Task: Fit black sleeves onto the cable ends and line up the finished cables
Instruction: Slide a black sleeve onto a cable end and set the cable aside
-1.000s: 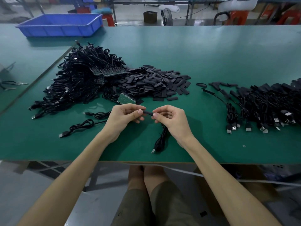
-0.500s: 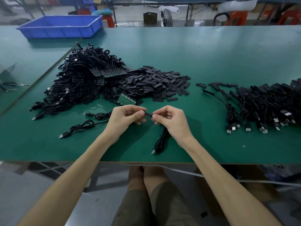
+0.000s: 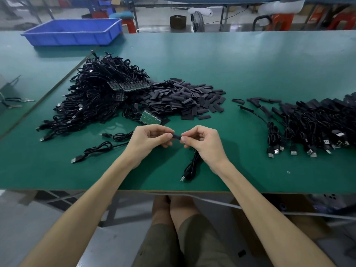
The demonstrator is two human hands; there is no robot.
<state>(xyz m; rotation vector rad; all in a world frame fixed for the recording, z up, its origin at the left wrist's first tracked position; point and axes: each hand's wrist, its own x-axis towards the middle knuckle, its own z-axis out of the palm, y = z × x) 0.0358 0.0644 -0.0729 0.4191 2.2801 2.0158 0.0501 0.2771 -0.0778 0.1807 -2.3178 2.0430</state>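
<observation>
Black coiled cable [image 3: 190,166] trails from under your right hand [image 3: 202,143] onto the green table mat [image 3: 240,170], its plug near the front edge. Your right hand and left hand [image 3: 148,139] each pinch, thumb to forefinger, one end of a short black sleeve [image 3: 176,136] just above the mat, with the other fingers curled. Beyond: heap of loose flat black sleeves [image 3: 183,99], centre; tangled mound of black cables [image 3: 96,99] to its left; row of sleeved black cables [image 3: 317,128] at right, plugs toward you. Blue plastic bin [image 3: 73,33], far left.
</observation>
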